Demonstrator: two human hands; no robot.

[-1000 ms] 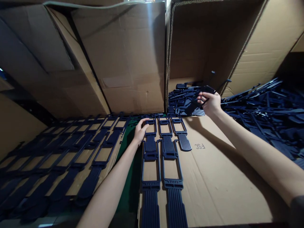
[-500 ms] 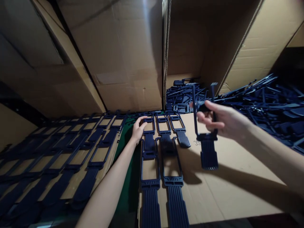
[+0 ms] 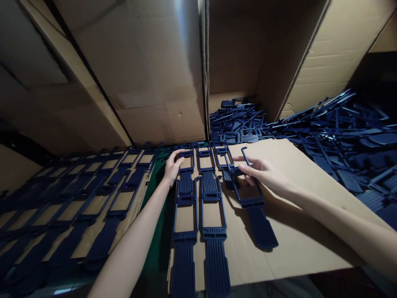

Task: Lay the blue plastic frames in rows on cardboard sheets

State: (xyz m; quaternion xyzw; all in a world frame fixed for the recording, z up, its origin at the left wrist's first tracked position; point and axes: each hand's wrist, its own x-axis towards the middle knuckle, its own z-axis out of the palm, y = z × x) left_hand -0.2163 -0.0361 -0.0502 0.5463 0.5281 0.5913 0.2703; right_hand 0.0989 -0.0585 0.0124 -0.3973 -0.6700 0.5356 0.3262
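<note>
My right hand (image 3: pixel 262 174) is partly closed, thumb and fingers pinching the crossbar of a dark blue framed part (image 3: pixel 252 203) over the middle of the cardboard sheet (image 3: pixel 297 240). The part slants, its two hooked arms pointing toward the far edge of the sheet and its ribbed tongue toward the near edge. It throws a shadow on the sheet; I can't tell whether any of it touches down.

My left hand (image 3: pixel 173 167) is at the far left corner of the sheet, fingers loosely curved and thumb a little apart, at the side of the far left part (image 3: pixel 186 169). I can't tell whether I'm gripping it or only touching it.

That one lies in a far row of three on the sheet, beside the far middle part (image 3: pixel 206 169) and the far right part (image 3: pixel 221 165), which is partly behind the one I'm holding. Nearer me on the sheet are the near left part (image 3: pixel 186 236) and the near middle part (image 3: pixel 214 234), side by side, tongues toward me.

Left of the sheet runs a green surface (image 3: pixel 156 178), and beyond that are rows of similar parts (image 3: pixel 118 213) on cardboard. Past the sheet's far edge, a jumbled heap (image 3: pixel 238 120) sits in an open cardboard box (image 3: pixel 235 54); a larger heap (image 3: pixel 356 136) spreads along its right side.
</note>
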